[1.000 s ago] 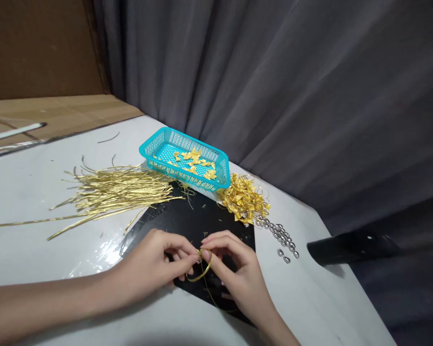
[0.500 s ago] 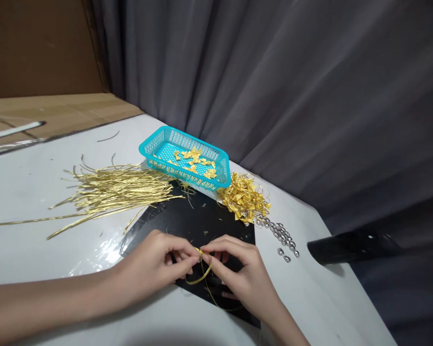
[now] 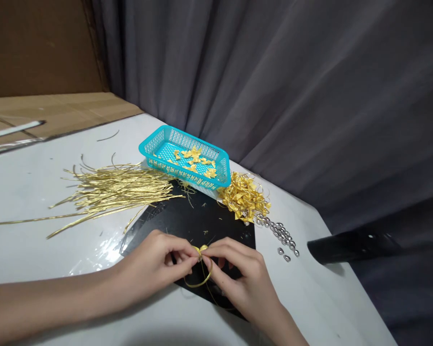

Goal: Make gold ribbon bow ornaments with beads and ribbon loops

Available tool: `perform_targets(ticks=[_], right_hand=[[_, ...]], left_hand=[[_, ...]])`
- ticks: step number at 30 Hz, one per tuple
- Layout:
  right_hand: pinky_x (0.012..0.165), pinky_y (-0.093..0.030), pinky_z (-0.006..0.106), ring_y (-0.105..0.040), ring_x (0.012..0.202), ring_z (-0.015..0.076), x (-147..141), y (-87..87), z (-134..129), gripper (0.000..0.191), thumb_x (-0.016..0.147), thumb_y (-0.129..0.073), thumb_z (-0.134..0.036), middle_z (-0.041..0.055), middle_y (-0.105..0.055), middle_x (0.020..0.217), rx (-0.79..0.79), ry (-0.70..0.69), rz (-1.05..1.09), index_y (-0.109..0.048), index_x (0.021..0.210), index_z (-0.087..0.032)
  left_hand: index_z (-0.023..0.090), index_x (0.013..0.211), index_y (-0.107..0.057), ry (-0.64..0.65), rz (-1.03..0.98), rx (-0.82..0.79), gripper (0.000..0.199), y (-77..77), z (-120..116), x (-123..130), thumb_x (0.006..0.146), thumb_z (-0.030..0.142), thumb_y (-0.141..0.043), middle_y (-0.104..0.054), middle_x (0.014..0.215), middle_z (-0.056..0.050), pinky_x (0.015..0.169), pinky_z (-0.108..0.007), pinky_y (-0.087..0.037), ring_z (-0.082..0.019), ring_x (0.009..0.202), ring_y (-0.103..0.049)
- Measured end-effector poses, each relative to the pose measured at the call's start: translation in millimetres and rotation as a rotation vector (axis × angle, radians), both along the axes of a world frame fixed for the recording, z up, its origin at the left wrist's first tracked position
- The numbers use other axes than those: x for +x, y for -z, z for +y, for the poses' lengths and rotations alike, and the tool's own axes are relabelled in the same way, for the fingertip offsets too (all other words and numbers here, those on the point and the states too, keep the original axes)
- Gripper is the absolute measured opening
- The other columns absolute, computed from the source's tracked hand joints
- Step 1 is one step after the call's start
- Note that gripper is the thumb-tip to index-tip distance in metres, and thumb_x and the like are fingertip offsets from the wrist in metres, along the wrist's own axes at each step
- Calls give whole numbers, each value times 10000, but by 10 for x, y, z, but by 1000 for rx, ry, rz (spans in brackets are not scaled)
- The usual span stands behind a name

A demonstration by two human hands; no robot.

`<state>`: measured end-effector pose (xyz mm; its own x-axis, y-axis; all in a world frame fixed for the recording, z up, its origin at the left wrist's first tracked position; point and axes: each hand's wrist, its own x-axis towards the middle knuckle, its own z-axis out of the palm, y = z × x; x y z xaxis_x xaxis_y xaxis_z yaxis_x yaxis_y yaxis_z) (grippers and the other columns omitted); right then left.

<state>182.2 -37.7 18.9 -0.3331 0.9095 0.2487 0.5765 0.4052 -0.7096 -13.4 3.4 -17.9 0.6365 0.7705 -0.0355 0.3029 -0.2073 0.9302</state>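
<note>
Above the black mat [image 3: 202, 216], my left hand [image 3: 162, 257] pinches a small yellow ribbon bow [image 3: 201, 250] from its left side. My right hand [image 3: 234, 269] has thumb and forefinger closed on the same bow from the right. A thin gold cord [image 3: 198, 284] loops below the fingertips, and its loose end trails down toward the mat's near edge. The fingertips partly cover the bow, so its knot is hard to make out.
Behind the mat, a turquoise basket [image 3: 223, 181] holds yellow bows. Gold cords [image 3: 122, 187] lie to the left. A yellow bow pile [image 3: 244, 197], silver beads [image 3: 279, 233] and a black cylinder [image 3: 350, 246] are at the right. Cardboard [image 3: 68, 108] lies at the back left.
My right hand has shifted slightly right and turned a little. More of the yellow bow shows between the fingertips. My left hand has barely moved.
</note>
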Motion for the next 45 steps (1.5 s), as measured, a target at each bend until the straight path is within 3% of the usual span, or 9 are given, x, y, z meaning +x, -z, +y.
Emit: perform_targets(ticks=[11,36,45], right_hand=[[517,-411,203,-589,593,117,8,-16,33,111,846,-631,-151,39,-705,745,-68,47,12,-740,834,-169],[489,-359,215,-502,540,109,-22,4,38,125,835,-637,-198,22,-667,672,-180,133,82,-752,791,-179],[474,-347,212,-491,527,105,-33,-22,17,117,826,-642,-200,12,-636,641,-172,129,77,-745,778,-174]], left_hand=[[215,909,-762,-3,-15,15,233,8,4,-4,873,284,-542,-734,727,8,539,-152,-422,-110,612,-616],[204,908,-759,-19,-28,-43,245,-43,1,-4,883,327,-548,-706,694,7,523,-161,-399,-104,587,-570],[210,893,-766,-26,-43,-71,200,-60,-19,22,828,237,-579,-710,686,10,540,-162,-442,-109,598,-605]])
